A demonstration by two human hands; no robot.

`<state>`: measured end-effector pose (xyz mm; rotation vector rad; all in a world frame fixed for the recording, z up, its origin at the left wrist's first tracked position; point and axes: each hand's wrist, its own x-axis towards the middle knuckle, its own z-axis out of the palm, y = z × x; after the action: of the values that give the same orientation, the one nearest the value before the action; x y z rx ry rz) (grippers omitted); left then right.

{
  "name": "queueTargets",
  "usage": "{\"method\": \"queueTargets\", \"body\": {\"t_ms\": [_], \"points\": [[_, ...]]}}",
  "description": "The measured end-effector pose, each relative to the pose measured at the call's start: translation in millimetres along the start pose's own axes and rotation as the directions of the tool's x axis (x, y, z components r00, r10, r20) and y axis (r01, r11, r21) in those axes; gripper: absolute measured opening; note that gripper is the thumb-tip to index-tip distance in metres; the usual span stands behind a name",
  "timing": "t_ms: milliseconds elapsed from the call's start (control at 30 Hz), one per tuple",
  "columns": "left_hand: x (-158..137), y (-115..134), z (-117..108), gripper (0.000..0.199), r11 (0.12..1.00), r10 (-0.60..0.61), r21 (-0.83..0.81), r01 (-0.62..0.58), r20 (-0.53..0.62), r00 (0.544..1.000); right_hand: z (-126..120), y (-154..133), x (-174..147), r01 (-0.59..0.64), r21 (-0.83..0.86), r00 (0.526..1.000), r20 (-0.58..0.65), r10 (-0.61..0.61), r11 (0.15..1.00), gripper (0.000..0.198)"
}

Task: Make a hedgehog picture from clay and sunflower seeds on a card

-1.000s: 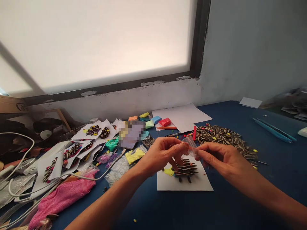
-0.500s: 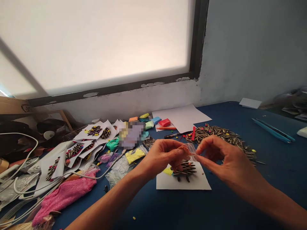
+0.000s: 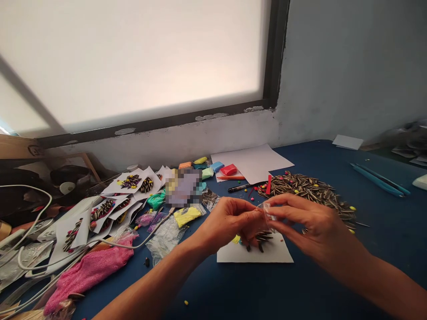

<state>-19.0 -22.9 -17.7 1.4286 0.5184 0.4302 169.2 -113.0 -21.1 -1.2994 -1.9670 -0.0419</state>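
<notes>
Pinching from both sides, the left hand [image 3: 230, 220] and the right hand [image 3: 308, 222] meet at one small clear plastic bag [image 3: 267, 212], each gripping it between thumb and fingertips. The bag is held up just above one white paper card [image 3: 267, 254] that lies flat on the blue table [image 3: 233, 289]. One hedgehog-like figure of striped sunflower seeds [image 3: 262, 238] sits on that card, partly hidden behind the fingers. Both forearms come in from the lower edge and angle inward, wrists raised off the table, the hands nearly touching.

One loose pile of striped sunflower seeds [image 3: 310, 191] spreads just behind the right hand, dotted with small coloured beads. One large white paper sheet [image 3: 250, 162] lies beyond it, near the wall. Left of the hands are several white cards with finished seed figures [image 3: 130, 182]; their exact number cannot be told. One pink cloth [image 3: 90, 273] lies at the lower left, crossed by white cables [image 3: 30, 262].

Bare blue tabletop lies in front of the card and to the right, where two blue stick-like tools [image 3: 380, 180] rest well apart from the hands.
</notes>
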Motion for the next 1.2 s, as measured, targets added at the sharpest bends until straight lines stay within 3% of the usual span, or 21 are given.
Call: {"method": "queueTargets", "body": {"t_ms": [233, 467, 600, 733, 867, 933, 1033, 1200], "points": [[0.5, 1.8, 2.5, 0.046, 1.0, -0.023, 0.002, 0.023, 0.012, 1.0, 2.5, -4.2, 1.4, 0.063, -0.096, 0.997, -0.042, -0.068, 0.993, 0.021], [0.2, -2.3, -0.2, 0.044, 0.999, -0.023, -0.022, 0.023, 0.011, 1.0, 3.3, -2.0, -0.4, 0.104, -0.144, 0.993, -0.037, -0.111, 0.984, 0.015], [1.5, -5.3, 0.1, 0.039, 0.999, -0.027, 0.047, 0.025, 0.047, 0.999, 7.0, -5.7, -0.7, 0.131, -0.19, 0.989, -0.038, -0.14, 0.973, 0.015], [3.7, -5.6, -0.5, 0.027, 0.994, -0.047, 0.096, 0.047, -0.002, 0.999, 7.3, -10.0, -0.7, 0.115, -0.202, 0.983, -0.12, -0.142, 0.973, 0.016], [5.6, -3.7, -5.6, 0.019, 0.992, -0.029, 0.117, 0.04, -0.094, 0.995, -2.1, -15.0, 1.9, -0.074, 0.032, 0.959, -0.272, 0.08, 0.997, 0.014], [5.9, -1.2, -8.7, 0.026, 0.993, -0.013, 0.114, 0.027, -0.118, 0.993, -6.8, -15.8, 3.3, -0.188, 0.195, 0.933, -0.27, 0.237, 0.963, 0.004], [5.7, 4.9, -12.5, 0.026, 0.994, 0.023, 0.112, -0.007, -0.14, 0.99, -9.3, -14.1, 3.2, -0.299, 0.347, 0.919, -0.147, 0.367, 0.889, 0.01], [8.3, 12.8, -23.9, 0.017, 0.991, 0.073, 0.125, -0.045, -0.233, 0.97, -6.2, -10.8, 2.0, -0.425, 0.431, 0.901, 0.119, 0.417, 0.796, 0.025]]}}
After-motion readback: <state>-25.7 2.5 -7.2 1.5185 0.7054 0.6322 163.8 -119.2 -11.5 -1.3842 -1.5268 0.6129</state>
